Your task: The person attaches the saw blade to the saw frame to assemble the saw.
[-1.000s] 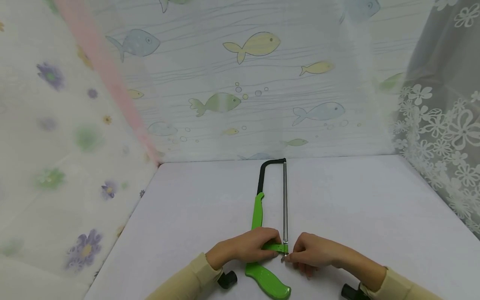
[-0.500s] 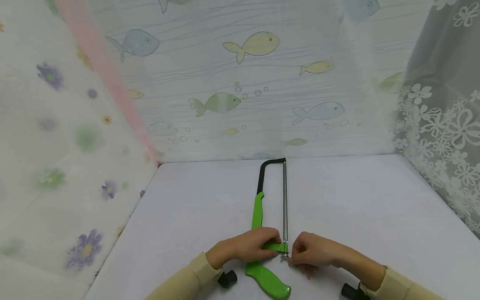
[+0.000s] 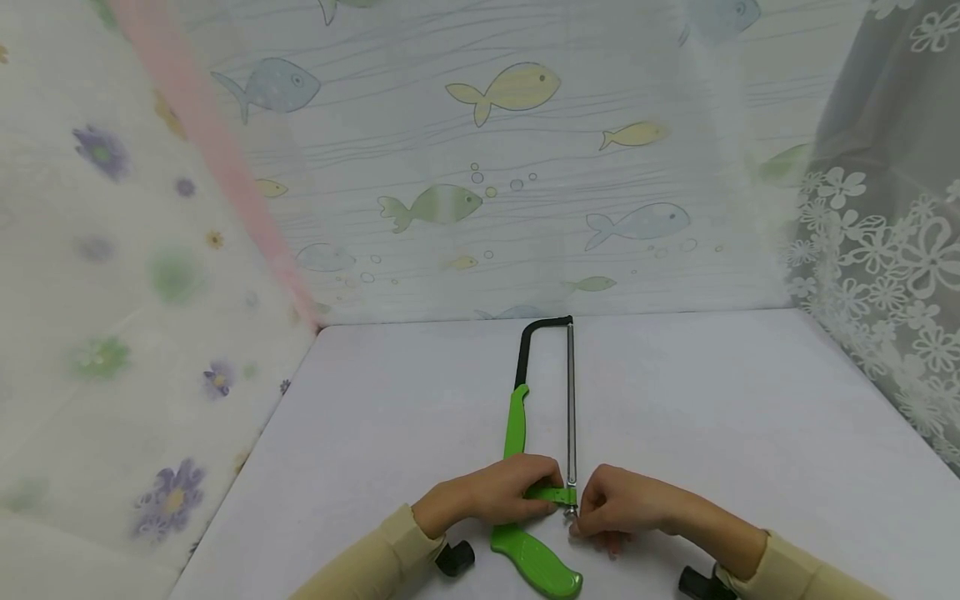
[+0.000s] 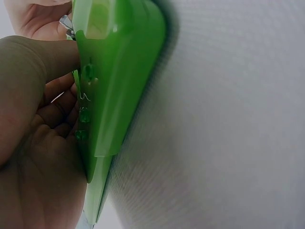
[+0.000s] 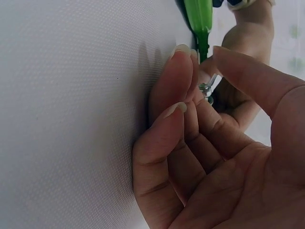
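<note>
Both ends of the blade look seated in the head view, your left hand gripping the hacksaw beneath it; only the wing nut beside your right hand seems left to settle. In the left wrist view, your thumb touches the green frame. In the right wrist view, your fingers bend, thumb apart; any pinch, I cannot tell.

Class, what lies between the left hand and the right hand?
In the head view, the saw's green crosspiece, the blade's near end and a small metal fitting lie between the left hand and right hand.
</note>
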The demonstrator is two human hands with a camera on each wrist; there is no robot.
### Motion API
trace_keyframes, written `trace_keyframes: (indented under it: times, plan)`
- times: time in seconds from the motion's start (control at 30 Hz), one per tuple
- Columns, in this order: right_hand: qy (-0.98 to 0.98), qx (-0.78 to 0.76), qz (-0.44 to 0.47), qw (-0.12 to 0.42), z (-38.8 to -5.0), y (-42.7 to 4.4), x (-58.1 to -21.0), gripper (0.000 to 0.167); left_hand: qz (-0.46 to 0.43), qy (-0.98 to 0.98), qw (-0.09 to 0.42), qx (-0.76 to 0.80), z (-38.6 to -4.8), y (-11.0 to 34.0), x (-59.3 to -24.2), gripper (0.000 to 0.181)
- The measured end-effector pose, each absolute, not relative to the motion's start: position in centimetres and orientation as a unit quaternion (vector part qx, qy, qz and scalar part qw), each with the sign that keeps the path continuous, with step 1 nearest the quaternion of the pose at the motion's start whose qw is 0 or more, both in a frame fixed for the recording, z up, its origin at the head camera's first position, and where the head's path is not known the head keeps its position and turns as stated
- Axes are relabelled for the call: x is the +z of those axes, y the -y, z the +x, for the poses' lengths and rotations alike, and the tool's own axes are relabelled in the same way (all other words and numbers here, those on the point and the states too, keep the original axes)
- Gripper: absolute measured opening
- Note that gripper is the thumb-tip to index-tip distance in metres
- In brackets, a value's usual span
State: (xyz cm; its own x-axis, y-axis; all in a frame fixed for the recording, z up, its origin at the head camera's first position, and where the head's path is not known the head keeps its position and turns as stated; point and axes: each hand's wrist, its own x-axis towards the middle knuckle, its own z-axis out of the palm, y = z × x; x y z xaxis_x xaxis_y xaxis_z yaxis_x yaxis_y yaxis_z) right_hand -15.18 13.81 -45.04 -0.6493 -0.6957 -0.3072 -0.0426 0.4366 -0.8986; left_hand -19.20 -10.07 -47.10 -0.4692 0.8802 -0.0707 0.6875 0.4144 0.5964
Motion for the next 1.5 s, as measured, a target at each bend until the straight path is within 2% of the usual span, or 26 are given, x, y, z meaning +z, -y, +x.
trace_keyframes:
  times: [0.2, 0.3, 0.83, 1.5]
  plan:
    - [-0.776, -0.474, -0.232, 0.345, -15.1, -13.6, -45.0, 0.046, 0.476, -0.82, 0.194, 0.253, -19.1, 10.1, -47.1, 0.008]
    - [-0.785, -0.468, -0.217, 0.342, -15.1, -13.3, -44.9, 0.047, 0.477, -0.82, 0.192, 0.253, -19.1, 10.1, -47.0, 0.008]
    - [-0.786, -0.471, -0.205, 0.346, -15.0, -12.9, -44.5, 0.045, 0.476, -0.821, 0.189, 0.252, -19.1, 10.0, -47.2, 0.008]
    - [-0.789, -0.47, -0.208, 0.336, -15.0, -14.0, -44.6, 0.034, 0.475, -0.823, 0.187, 0.25, -19.1, 10.0, -47.0, 0.01]
